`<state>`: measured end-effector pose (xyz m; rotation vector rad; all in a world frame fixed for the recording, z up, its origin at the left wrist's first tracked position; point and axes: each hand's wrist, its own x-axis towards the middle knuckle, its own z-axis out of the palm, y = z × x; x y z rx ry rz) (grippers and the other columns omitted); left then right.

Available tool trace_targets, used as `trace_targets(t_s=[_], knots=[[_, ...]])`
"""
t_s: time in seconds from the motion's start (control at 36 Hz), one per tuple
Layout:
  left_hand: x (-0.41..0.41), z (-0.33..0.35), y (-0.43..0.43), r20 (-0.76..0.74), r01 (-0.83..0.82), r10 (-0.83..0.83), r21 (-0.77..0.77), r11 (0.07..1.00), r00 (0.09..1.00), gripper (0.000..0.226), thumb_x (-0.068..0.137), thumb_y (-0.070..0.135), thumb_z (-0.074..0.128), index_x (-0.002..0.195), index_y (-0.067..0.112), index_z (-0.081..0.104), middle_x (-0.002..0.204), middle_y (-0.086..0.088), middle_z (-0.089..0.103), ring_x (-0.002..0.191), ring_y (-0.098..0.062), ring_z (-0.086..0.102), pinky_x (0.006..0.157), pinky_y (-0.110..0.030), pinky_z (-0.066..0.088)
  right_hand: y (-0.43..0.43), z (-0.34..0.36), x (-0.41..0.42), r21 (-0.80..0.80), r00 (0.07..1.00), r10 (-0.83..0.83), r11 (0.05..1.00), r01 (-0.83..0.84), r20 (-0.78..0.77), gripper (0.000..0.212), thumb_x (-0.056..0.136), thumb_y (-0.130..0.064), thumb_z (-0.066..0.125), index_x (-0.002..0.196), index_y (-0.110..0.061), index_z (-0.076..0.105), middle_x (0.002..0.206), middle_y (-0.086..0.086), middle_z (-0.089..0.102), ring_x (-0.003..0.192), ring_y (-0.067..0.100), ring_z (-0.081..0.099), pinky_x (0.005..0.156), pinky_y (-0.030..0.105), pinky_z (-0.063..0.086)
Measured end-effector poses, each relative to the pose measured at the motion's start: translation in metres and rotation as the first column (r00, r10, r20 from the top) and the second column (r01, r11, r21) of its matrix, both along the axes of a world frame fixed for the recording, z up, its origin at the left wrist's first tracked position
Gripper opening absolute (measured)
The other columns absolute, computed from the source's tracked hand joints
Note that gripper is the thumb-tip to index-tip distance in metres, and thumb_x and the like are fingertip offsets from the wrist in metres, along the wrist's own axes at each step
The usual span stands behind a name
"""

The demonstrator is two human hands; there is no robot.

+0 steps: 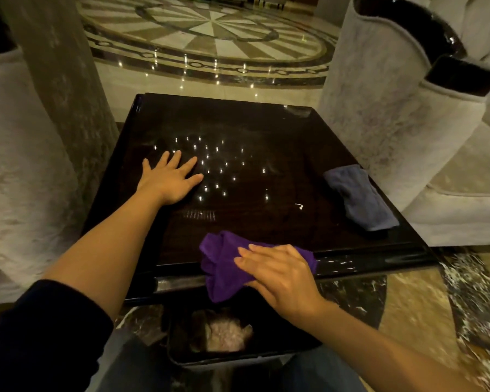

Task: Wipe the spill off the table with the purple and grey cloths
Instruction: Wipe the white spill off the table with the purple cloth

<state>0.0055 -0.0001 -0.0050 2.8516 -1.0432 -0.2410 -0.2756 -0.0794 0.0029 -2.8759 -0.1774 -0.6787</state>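
The right hand (277,281) lies over the purple cloth (221,258), hiding its right part and the bench (266,131) edge beneath. Whether its fingers grip the cloth or only press on it cannot be told. A small white mark (299,206) on the bench is too small to identify. The contents of the dark bin (181,355) below are blurred. Both armchairs (402,108) are cut off by the picture's edges.
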Motion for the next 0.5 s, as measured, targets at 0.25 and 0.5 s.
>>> trace_targets(t_s=[0.25, 0.5], knots=[[0.0, 0.0, 0.0, 0.003, 0.0, 0.0, 0.004, 1.0, 1.0, 0.062, 0.087, 0.063, 0.015, 0.143, 0.039, 0.002, 0.157, -0.001, -0.004, 0.143, -0.024, -0.007, 0.112, -0.055, -0.004, 0.008, -0.004, -0.019, 0.108, 0.997, -0.01, 0.994, 0.001, 0.08, 0.023, 0.074, -0.025, 0.066, 0.09, -0.011, 0.073, 0.094, 0.001, 0.075, 0.085, 0.01, 0.07, 0.068, 0.024, 0.052], [0.002, 0.0, 0.0, 0.003, -0.002, 0.002, 0.008, 1.0, 1.0, 0.062, 0.087, 0.062, 0.016, 0.143, 0.039, 0.001, 0.157, -0.002, -0.005, 0.143, -0.023, -0.008, 0.112, -0.054, -0.004, -0.039, 0.051, 0.011, 0.395, 0.969, -0.206, 0.908, 0.139, 0.133, 0.033, 0.079, -0.018, 0.059, 0.108, -0.004, 0.063, 0.104, 0.004, 0.066, 0.102, 0.002, 0.053, 0.087, 0.01, 0.04]])
